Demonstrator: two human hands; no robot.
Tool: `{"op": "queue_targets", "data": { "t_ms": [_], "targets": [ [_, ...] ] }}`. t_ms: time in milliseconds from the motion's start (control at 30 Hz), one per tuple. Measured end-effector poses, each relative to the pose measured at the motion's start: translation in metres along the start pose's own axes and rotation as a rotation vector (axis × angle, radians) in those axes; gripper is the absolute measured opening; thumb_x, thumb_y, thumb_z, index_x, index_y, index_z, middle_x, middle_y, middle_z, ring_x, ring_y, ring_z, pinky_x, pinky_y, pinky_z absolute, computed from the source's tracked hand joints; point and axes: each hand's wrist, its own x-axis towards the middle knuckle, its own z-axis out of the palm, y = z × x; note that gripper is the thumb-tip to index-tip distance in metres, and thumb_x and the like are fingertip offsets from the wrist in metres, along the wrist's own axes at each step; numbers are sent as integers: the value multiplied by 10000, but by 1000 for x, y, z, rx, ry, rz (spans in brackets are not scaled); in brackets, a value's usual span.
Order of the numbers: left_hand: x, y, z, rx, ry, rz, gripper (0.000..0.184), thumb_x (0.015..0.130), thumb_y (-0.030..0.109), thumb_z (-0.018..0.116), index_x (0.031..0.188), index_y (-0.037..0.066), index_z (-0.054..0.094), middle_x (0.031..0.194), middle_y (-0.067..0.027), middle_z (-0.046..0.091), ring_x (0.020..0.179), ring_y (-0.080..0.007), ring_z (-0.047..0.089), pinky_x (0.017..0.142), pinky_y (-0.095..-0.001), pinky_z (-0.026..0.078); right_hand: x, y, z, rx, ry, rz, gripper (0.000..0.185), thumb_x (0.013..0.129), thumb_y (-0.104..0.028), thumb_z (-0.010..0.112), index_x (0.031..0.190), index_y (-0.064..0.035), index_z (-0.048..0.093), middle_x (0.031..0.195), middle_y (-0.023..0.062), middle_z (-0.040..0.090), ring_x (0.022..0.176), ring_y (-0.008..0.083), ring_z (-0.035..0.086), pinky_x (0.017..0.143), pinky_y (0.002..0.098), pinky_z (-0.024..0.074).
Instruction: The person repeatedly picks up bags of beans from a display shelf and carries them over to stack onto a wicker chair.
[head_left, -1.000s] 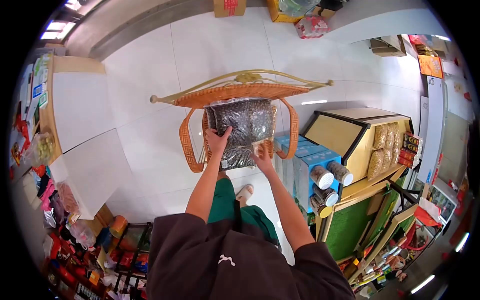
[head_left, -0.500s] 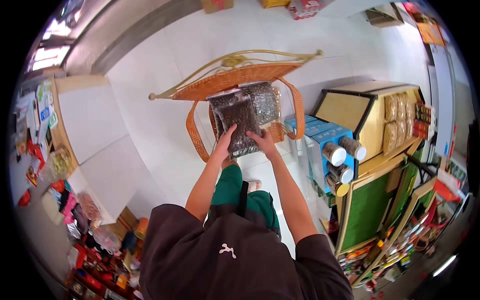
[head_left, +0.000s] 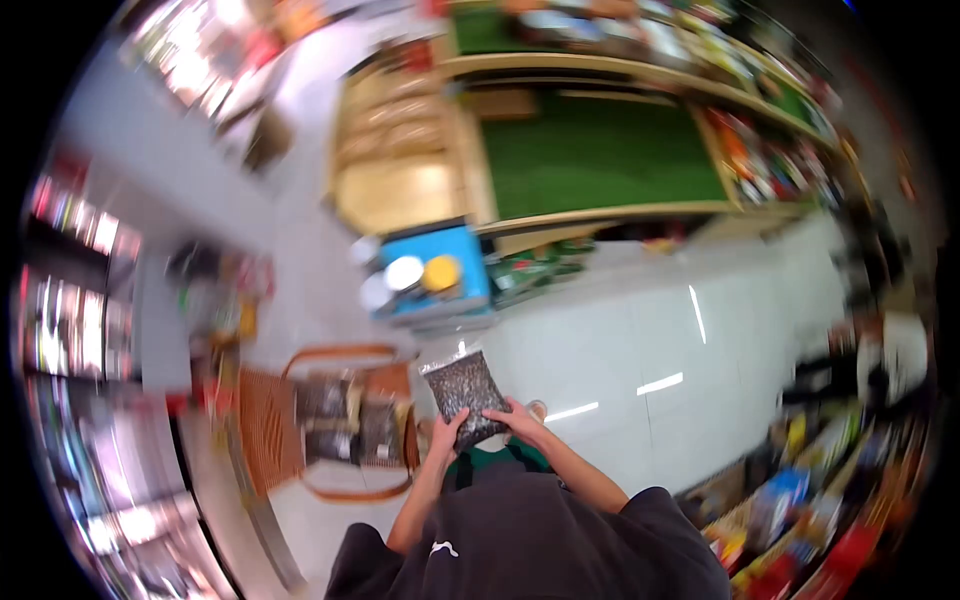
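A clear plastic bag filled with small dark pieces (head_left: 467, 388) is held between both hands in front of my body. My left hand (head_left: 449, 434) grips its lower left edge, thumb on top. On the lower right side, my right hand (head_left: 514, 420) is closed on the same bag, its thumb also on top. What fills the bag is too small and blurred to name. To the left stands a wicker armchair (head_left: 270, 440), with several similar bags (head_left: 380, 430) lying on its seat.
A blue box (head_left: 437, 262) with jars (head_left: 404, 273) on it stands ahead, beside a wooden display with green lining (head_left: 600, 150). Packaged goods (head_left: 800, 500) fill a shelf at lower right. Glossy white floor tiles (head_left: 620, 340) extend to the right.
My body has turned right, so the chair now lies to my left and the display ahead. The bag has come away from the chair in both hands.
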Motion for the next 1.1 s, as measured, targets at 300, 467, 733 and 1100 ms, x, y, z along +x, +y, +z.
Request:
{"op": "queue_targets", "data": {
  "t_ms": [300, 467, 733, 1100],
  "targets": [
    [-12, -55, 243, 706, -803, -57, 577, 775, 125, 738, 1246, -10, 435, 1124, -93, 579, 1002, -161, 571, 862, -303, 478, -160, 24, -157, 779, 378, -471, 507, 810, -90, 684, 1236, 22, 432, 1105, 130, 588, 970, 219, 607, 845, 364, 517],
    [-36, -65, 329, 811, -989, -80, 597, 762, 105, 742, 1263, 4, 433, 1139, -84, 576, 1018, -160, 562, 887, -309, 467, -213, 11, -188, 627, 783, -778, 516, 739, -99, 761, 1167, 26, 501, 1069, 99, 612, 954, 182, 603, 839, 325, 506],
    [36, -80, 424, 404, -994, -571, 613, 827, 212, 657, 1338, 80, 346, 1239, -109, 518, 1139, -240, 522, 946, -416, 466, -232, -58, -265, 402, 816, -807, 597, 706, -136, 806, 1197, 24, 507, 1088, 74, 616, 972, 148, 584, 862, 309, 483],
    [105, -77, 595, 301, -807, -504, 580, 861, 170, 640, 1341, 52, 336, 1236, -131, 512, 1119, -257, 530, 939, -406, 473, -212, -200, -430, 283, 807, -667, 575, 741, -166, 777, 1209, 29, 507, 1074, 97, 622, 969, 159, 587, 868, 306, 478]
  ]
}}
